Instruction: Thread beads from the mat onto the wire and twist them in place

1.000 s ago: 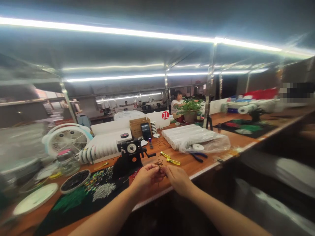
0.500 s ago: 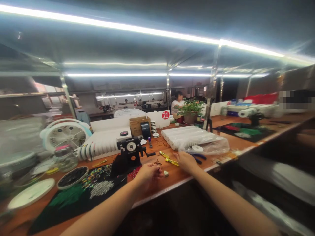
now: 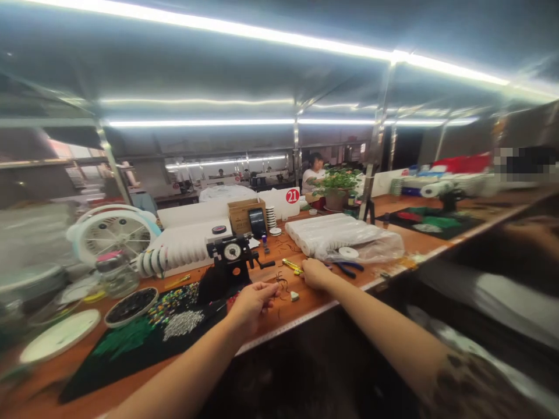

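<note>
My left hand (image 3: 257, 301) is over the table's front part, its thumb and forefinger pinched. Whatever lies between those fingertips is too small to make out. Just past them are thin dark thread-like bits (image 3: 282, 281) and a small pale green-white piece (image 3: 294, 296). To the right, my right hand (image 3: 317, 274) is closed over the end of a slim yellow tool (image 3: 299, 272), hiding most of it. Another slim yellow tool (image 3: 288, 264) lies right beside it. Behind the left hand stands a black hand-cranked device with a dial (image 3: 232, 252).
Blue-handled pliers (image 3: 349, 270) lie right of my right hand, before plastic-wrapped white rolls (image 3: 325, 233). On the left, a dark mat (image 3: 94, 372) holds green, silver and multicoloured small pieces, near a bowl of black pieces (image 3: 131, 306) and a fan (image 3: 114, 235). A person (image 3: 313, 174) sits beyond.
My right hand has moved left over the nearer yellow tool and covers more of it. My left hand has drawn slightly left, away from the pale piece. The view has tilted slightly down.
</note>
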Motion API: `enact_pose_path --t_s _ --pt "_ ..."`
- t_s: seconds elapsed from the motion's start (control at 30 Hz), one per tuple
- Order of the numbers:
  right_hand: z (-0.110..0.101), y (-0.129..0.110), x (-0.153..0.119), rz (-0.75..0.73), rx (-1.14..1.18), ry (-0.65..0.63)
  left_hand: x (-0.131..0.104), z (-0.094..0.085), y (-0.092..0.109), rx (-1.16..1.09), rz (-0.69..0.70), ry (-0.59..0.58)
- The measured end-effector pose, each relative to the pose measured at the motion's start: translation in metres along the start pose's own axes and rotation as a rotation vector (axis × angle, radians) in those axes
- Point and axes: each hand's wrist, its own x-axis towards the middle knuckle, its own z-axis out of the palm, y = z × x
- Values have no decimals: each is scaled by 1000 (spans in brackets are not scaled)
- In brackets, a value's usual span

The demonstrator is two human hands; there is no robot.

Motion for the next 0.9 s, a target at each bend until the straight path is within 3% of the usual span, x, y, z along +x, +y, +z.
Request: enact_pose_path --t_s 0.17,0.3,0.4,0.47,0.5,0.53,0.57,0.63,0.7,0.77,0.9 --pt "0 -1 -1 -84 61 44 -3 8 4 -36 -15 -6" --pt "-17 6 -5 -43 217 185 -12 26 7 -55 23 3" --pt "-30 15 -30 25 352 365 -30 49 -4 -19 109 -43" --pt "-27 19 -62 52 511 447 -41 64 -23 39 104 -131" --pt "-20 21 -81 60 616 469 -44 71 -36 64 74 -182" --pt "-9 21 -101 81 974 504 -46 76 -51 83 26 -217" --pt "6 21 -120 150 1292 520 -44 80 -66 91 -21 -221" --pt "43 19 -153 338 1668 469 -35 85 -97 200 -24 -166" --pt "83 15 -172 565 1816 274 -22 86 -121 324 -20 -100" --pt "117 10 -177 702 1841 155 -9 85 -136 405 -39 -77" --pt "153 5 -156 771 1791 207 8 83 -141 569 -33 -73"
